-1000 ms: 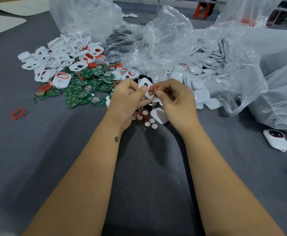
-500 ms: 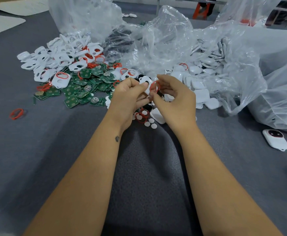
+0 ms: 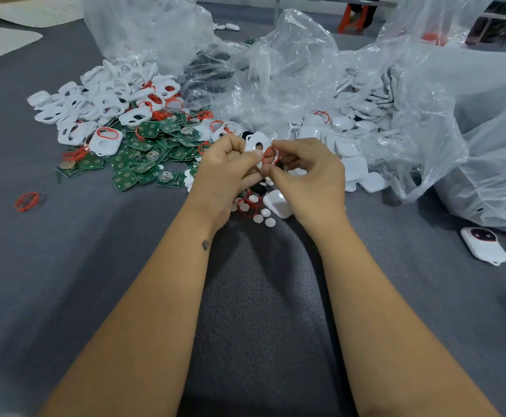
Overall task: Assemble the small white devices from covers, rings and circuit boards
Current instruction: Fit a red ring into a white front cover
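My left hand [image 3: 226,173] grips a white cover [image 3: 256,142] with cut-out holes, held up above the grey table. My right hand [image 3: 308,176] pinches a thin red ring [image 3: 270,155] between thumb and forefinger, right against the cover's edge. Below the hands lie a white shell [image 3: 278,204], small white discs [image 3: 263,216] and another red ring [image 3: 247,206]. A heap of white covers [image 3: 95,97] and green circuit boards [image 3: 143,152] spreads to the left.
Crumpled clear plastic bags [image 3: 305,70] with more white shells [image 3: 363,115] fill the back and right. One assembled white device [image 3: 483,245] lies at the right. A loose red ring [image 3: 27,201] lies at the left on the grey table [image 3: 65,266].
Both hands rose slightly with the cover. My right hand's fingers opened out from the cover, and the red ring now shows stretched between its fingertips.
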`<state>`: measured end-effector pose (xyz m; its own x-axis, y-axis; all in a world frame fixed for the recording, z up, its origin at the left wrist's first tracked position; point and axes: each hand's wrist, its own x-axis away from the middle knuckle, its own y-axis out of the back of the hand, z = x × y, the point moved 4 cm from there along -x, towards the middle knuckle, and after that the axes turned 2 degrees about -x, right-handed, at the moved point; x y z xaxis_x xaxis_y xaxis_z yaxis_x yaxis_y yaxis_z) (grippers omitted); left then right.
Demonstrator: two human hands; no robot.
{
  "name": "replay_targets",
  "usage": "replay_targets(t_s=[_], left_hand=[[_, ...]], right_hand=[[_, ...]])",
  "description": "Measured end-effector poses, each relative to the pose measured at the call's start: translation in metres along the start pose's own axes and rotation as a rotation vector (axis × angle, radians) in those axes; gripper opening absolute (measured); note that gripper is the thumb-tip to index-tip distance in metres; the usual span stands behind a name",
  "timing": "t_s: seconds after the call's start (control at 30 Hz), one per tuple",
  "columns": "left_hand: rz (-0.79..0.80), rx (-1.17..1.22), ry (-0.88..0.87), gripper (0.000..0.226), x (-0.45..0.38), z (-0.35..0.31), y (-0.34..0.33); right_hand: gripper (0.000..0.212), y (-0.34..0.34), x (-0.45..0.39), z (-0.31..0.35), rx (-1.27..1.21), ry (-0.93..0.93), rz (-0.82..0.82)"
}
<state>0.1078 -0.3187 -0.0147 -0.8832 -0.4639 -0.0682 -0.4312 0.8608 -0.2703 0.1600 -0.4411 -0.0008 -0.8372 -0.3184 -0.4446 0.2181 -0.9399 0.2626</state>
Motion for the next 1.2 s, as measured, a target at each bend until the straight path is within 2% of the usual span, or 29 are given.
replay_targets(t_s=[0.27, 0.43, 0.57, 0.8, 0.97, 1.1, 1.2], left_hand=[[0.006, 0.016, -0.024, 0.023, 0.001, 0.000, -0.001], [-0.007, -0.016, -0.027, 0.022, 0.002, -0.001, -0.002], [-0.004, -0.011, 0.017, 0.021, 0.001, -0.001, -0.005], [0.015, 0.071, 0.131, 0.008, -0.007, 0.005, -0.008], [0.023, 0.089, 0.121, 0.004, -0.007, 0.006, -0.004], [-0.039, 0.167, 0.070, 0.006, -0.006, 0.006, -0.006], [-0.095, 0.212, 0.032, 0.008, -0.007, 0.005, -0.005]], right_hand=[[0.039, -0.002, 0.000, -0.005, -0.164, -0.118, -0.028], [0.042, -0.004, 0.001, -0.005, -0.151, -0.086, -0.030], [0.041, -0.001, -0.002, -0.004, -0.133, -0.075, -0.040], [0.035, 0.002, -0.001, -0.004, -0.176, -0.160, -0.043], [0.041, 0.000, -0.001, -0.001, -0.145, -0.138, -0.003], [0.049, -0.005, 0.000, 0.002, -0.158, -0.117, 0.079], [0.037, -0.007, 0.003, 0.004, -0.231, -0.119, 0.008]])
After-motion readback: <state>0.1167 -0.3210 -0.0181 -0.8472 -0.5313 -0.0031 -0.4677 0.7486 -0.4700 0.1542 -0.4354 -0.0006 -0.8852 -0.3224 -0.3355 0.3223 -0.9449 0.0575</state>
